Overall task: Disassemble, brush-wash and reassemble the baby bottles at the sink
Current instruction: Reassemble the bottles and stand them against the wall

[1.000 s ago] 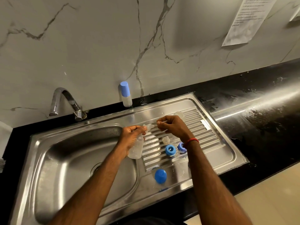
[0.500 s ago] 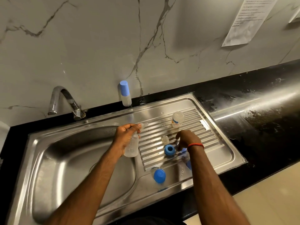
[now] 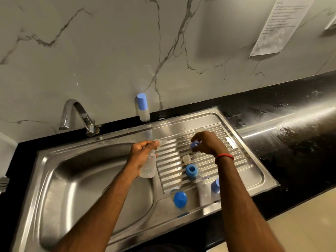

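Observation:
My left hand point(image 3: 141, 153) grips a clear baby bottle point(image 3: 148, 166) by its neck, with a clear teat at its top, over the edge between basin and drainboard. My right hand point(image 3: 207, 143) holds a blue screw ring point(image 3: 194, 144) in its fingers above the ribbed drainboard point(image 3: 236, 157). Behind that hand a second clear bottle point(image 3: 199, 130) shows only its top. On the drainboard lie a loose clear teat point(image 3: 186, 158), another blue ring point(image 3: 191, 170), a blue cap point(image 3: 180, 199) and a blue cap point(image 3: 215, 186) partly behind my right forearm.
An assembled bottle with a blue cap point(image 3: 143, 107) stands against the marble wall behind the sink. The tap point(image 3: 76, 115) is at the back left over the steel basin point(image 3: 81, 179). A wet black counter point(image 3: 291, 142) runs to the right. A paper sheet point(image 3: 278, 24) hangs on the wall.
My right hand went down to the drainboard, picked up one blue ring and lifted it toward the bottle's height. My left hand kept hold of the bottle, nearly still.

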Tool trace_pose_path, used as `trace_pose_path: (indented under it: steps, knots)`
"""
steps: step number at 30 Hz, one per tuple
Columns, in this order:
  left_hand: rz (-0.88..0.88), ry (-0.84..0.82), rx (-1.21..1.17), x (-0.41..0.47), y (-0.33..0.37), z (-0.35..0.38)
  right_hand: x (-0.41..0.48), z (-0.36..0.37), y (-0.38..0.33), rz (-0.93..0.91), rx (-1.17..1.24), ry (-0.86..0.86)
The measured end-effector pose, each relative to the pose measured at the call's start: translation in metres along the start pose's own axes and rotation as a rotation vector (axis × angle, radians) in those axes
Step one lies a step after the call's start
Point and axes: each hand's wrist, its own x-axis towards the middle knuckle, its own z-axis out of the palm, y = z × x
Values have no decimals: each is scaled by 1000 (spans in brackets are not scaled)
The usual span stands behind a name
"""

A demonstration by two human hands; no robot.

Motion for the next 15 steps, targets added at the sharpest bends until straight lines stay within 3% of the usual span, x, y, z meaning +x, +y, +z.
trace_pose_path:
  steps: [3,7,15]
  knots:
    - [18,-8,-10,-5,6,0,-7,-18,-34,-219,197,51]
    - [37,-17,-104,-17,16,-1,-15,-9,-65,-333,383,42]
    - [140,-28,-9,-41,24,-19,-20,22,-102,-454,400,-14]
